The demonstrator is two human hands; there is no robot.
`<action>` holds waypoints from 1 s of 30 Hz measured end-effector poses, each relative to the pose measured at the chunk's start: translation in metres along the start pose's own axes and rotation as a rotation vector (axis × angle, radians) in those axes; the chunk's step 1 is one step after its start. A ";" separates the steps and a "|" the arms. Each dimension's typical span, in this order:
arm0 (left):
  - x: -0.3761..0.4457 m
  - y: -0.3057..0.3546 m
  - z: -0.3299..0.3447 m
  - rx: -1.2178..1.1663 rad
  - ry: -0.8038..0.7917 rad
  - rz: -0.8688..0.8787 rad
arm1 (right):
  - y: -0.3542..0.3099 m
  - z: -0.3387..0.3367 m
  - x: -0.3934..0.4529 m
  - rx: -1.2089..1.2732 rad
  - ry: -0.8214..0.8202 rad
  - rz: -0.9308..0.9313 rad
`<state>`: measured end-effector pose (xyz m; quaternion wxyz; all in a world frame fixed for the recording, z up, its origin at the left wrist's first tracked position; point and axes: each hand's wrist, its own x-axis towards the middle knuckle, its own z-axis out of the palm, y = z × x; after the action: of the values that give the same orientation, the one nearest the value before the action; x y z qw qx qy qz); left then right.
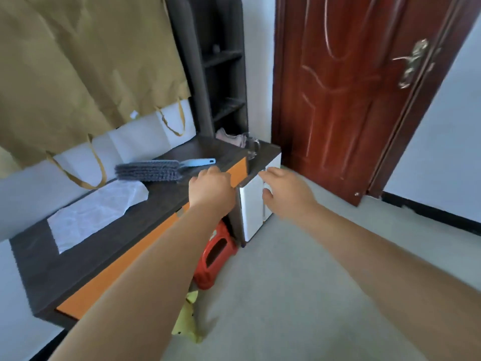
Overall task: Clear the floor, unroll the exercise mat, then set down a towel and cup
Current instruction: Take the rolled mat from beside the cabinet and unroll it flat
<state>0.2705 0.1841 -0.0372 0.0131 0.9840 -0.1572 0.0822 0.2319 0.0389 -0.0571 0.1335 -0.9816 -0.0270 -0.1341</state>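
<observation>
A folded pink towel [230, 136] and a clear glass cup [252, 147] sit on the far end of a dark-topped cabinet [166, 204]. Both my arms stretch toward that end. My left hand [210, 187] hovers at the cabinet's front edge with fingers curled down and nothing in it. My right hand [283, 192] is in front of the white cabinet door [253, 212], fingers spread, empty. No exercise mat is in view.
A grey brush with a blue handle [156, 170] and a white sheet [96, 212] lie on the cabinet top. A red stool [214, 256] and yellow item [187, 319] are on the grey floor [299, 295]. A brown door [351, 95] stands right; dark shelves [223, 74] behind.
</observation>
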 end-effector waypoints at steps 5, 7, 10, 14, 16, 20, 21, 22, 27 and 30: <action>0.007 0.085 -0.048 0.027 -0.022 0.182 | 0.065 -0.086 -0.049 -0.031 0.019 0.205; 0.005 0.123 -0.066 -0.037 -0.006 0.281 | 0.084 -0.123 -0.075 -0.029 0.071 0.294; -0.007 0.183 -0.088 -0.117 0.024 0.455 | 0.104 -0.174 -0.122 -0.090 0.122 0.441; -0.038 0.253 -0.113 -0.156 0.052 0.712 | 0.109 -0.227 -0.192 -0.211 0.212 0.693; -0.059 0.282 -0.122 -0.154 0.077 0.861 | 0.102 -0.244 -0.231 -0.251 0.272 0.827; -0.119 0.322 -0.134 -0.212 0.076 1.126 | 0.075 -0.264 -0.311 -0.293 0.380 1.062; -0.137 0.331 -0.138 -0.232 0.065 1.182 | 0.067 -0.267 -0.334 -0.303 0.405 1.133; -0.163 0.342 -0.143 -0.257 0.056 1.249 | 0.053 -0.269 -0.365 -0.310 0.424 1.215; -0.277 0.372 -0.170 -0.355 0.029 1.477 | -0.012 -0.284 -0.486 -0.363 0.495 1.483; -0.362 0.385 -0.191 -0.396 0.020 1.627 | -0.058 -0.298 -0.560 -0.424 0.584 1.598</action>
<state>-0.2187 -0.0610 0.0908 0.1237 0.5425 -0.8297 0.0456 -0.3883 0.0053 0.0827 0.0039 -0.6374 0.7293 -0.2488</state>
